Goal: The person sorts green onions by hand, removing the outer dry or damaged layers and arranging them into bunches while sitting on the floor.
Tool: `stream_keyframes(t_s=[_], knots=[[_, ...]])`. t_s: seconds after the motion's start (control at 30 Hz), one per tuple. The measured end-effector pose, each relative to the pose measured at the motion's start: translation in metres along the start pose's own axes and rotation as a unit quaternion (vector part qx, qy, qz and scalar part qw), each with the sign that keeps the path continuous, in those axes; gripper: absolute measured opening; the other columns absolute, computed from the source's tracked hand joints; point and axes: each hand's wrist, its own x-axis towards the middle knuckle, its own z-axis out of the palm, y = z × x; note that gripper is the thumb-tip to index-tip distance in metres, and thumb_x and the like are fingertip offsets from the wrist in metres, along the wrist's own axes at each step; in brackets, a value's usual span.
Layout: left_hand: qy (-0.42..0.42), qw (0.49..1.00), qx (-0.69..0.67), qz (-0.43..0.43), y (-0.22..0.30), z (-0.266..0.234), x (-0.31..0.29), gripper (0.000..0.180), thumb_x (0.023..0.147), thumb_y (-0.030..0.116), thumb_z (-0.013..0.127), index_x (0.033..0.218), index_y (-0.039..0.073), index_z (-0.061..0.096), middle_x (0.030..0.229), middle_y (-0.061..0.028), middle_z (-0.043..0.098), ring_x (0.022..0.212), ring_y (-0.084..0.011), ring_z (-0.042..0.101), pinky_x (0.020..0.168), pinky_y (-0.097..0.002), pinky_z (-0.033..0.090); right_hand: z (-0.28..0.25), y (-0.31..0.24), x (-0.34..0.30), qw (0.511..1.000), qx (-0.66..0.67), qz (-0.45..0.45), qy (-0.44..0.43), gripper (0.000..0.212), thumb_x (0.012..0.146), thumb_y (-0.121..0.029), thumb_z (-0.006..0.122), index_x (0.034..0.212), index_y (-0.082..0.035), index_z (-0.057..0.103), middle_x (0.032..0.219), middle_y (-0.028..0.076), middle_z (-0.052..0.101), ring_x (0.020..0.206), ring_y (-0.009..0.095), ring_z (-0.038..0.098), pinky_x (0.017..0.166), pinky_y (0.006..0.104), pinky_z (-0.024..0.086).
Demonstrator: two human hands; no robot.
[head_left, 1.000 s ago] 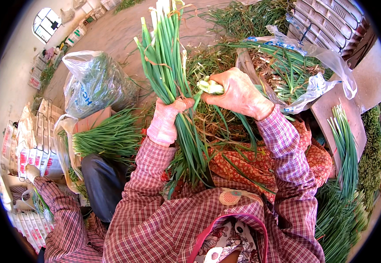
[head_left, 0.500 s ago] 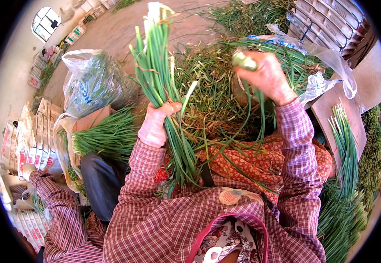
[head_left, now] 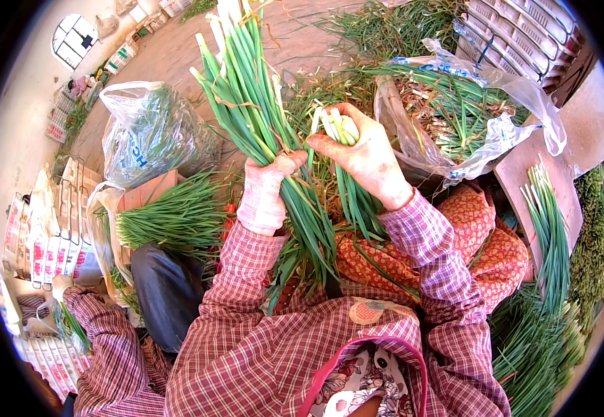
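My left hand (head_left: 266, 191), which has a pale covering around the wrist, is closed around a large bunch of green onions (head_left: 246, 97). The white ends point up and away, and the green leaves hang toward my lap. Close beside it, my right hand (head_left: 371, 156) grips a smaller bunch of green onions (head_left: 354, 198). Its white ends stick out between thumb and fingers, next to the left bunch. Below the right hand, the leaves of this smaller bunch hang down over my red patterned apron (head_left: 468, 212).
A tied plastic bag (head_left: 152, 142) stands ahead left, with trimmed greens (head_left: 170, 215) nearer me. To the right are an open plastic bag of greens (head_left: 448, 115), a bundle on a board (head_left: 548, 222) and stacked crates (head_left: 510, 35). A co-worker's sleeve (head_left: 104, 326) is at lower left.
My right hand has come down and left, bringing its smaller bunch beside the left one. The left bunch has shifted slightly up and tilted left. The open bag on the right is now less covered.
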Motion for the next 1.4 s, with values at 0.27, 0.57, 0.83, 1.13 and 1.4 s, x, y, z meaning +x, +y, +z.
stream_keyframes(t_s=[0.27, 0.57, 0.83, 1.13, 1.4], knots=[[0.015, 1.000, -0.001, -0.019, -0.002, -0.010, 0.003, 0.021, 0.071, 0.014, 0.064, 0.090, 0.006, 0.059, 0.079, 0.0004, 0.056, 0.074, -0.0108, 0.053, 0.066, -0.0270, 0.043, 0.003, 0.003, -0.001, 0.999, 0.001, -0.018, -0.033, 0.032, 0.071, -0.019, 0.068, 0.094, 0.001, 0.059, 0.075, 0.014, 0.064, 0.069, 0.022, 0.064, 0.062, 0.0316, 0.049], [-0.005, 0.999, 0.004, -0.034, -0.006, -0.015, 0.005, 0.020, 0.072, 0.016, 0.063, 0.087, 0.004, 0.060, 0.079, -0.0011, 0.057, 0.073, -0.0115, 0.054, 0.066, -0.0272, 0.043, 0.001, -0.009, -0.002, 0.994, -0.080, -0.051, -0.051, 0.029, 0.070, -0.017, 0.066, 0.089, 0.002, 0.058, 0.072, 0.018, 0.061, 0.069, 0.032, 0.062, 0.062, 0.0358, 0.048], [0.016, 1.000, -0.012, -0.010, -0.003, -0.013, 0.006, 0.023, 0.067, 0.010, 0.066, 0.087, 0.002, 0.060, 0.074, -0.0025, 0.059, 0.068, -0.0139, 0.057, 0.064, -0.0301, 0.046, -0.006, -0.011, -0.001, 0.991, -0.093, -0.041, -0.087, 0.026, 0.067, -0.016, 0.064, 0.085, 0.002, 0.057, 0.070, 0.018, 0.059, 0.065, 0.033, 0.060, 0.059, 0.0370, 0.046], [0.009, 0.998, -0.057, -0.003, 0.004, -0.038, 0.015, 0.047, 0.067, 0.011, 0.060, 0.113, 0.003, 0.049, 0.079, -0.0069, 0.054, 0.066, -0.0190, 0.054, 0.063, -0.0333, 0.048, -0.023, 0.006, -0.001, 0.994, 0.044, -0.077, -0.067, 0.011, 0.078, -0.012, 0.065, 0.087, -0.005, 0.065, 0.077, -0.002, 0.063, 0.063, 0.007, 0.057, 0.058, 0.0230, 0.048], [-0.073, 0.996, -0.027, -0.051, 0.003, -0.076, 0.021, 0.042, 0.070, 0.015, 0.064, 0.109, 0.004, 0.052, 0.085, -0.0064, 0.056, 0.070, -0.0185, 0.056, 0.062, -0.0310, 0.047, -0.116, -0.029, 0.010, 0.972, 0.114, -0.026, 0.204, 0.019, 0.083, -0.025, 0.063, 0.091, -0.008, 0.062, 0.090, 0.006, 0.064, 0.082, 0.010, 0.059, 0.077, 0.0275, 0.046]])
